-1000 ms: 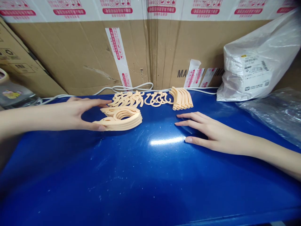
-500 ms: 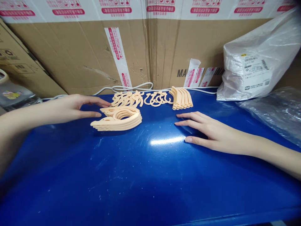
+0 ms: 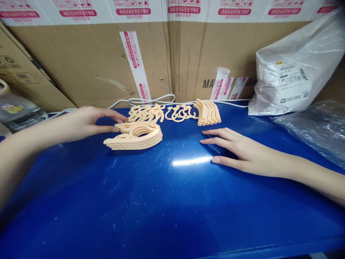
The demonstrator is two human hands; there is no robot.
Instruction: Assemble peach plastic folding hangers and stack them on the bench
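Observation:
My left hand (image 3: 90,121) reaches in from the left with its fingers spread. Its thumb is at the left side of a stack of curved beige plastic hanger parts (image 3: 137,142), and its fingertips are beside a group of small wavy beige pieces (image 3: 147,113). Whether the hand presses on either is hard to see. My right hand (image 3: 231,149) hovers over or rests on the blue table, fingers apart, holding nothing. Just beyond its fingertips lies a row of beige curved bars (image 3: 208,112). Several beige hooks (image 3: 180,113) sit between the bars and the wavy pieces.
Large cardboard boxes (image 3: 97,57) stand along the back of the blue table (image 3: 151,208). A white cable (image 3: 229,104) runs along their base. At right are a white plastic mailer bag (image 3: 283,79) and clear plastic wrap (image 3: 315,124). A clear container (image 3: 18,108) stands at far left.
My left hand has shifted slightly to the right, its thumb now at the stack's left side. My right hand and the beige pieces look unmoved.

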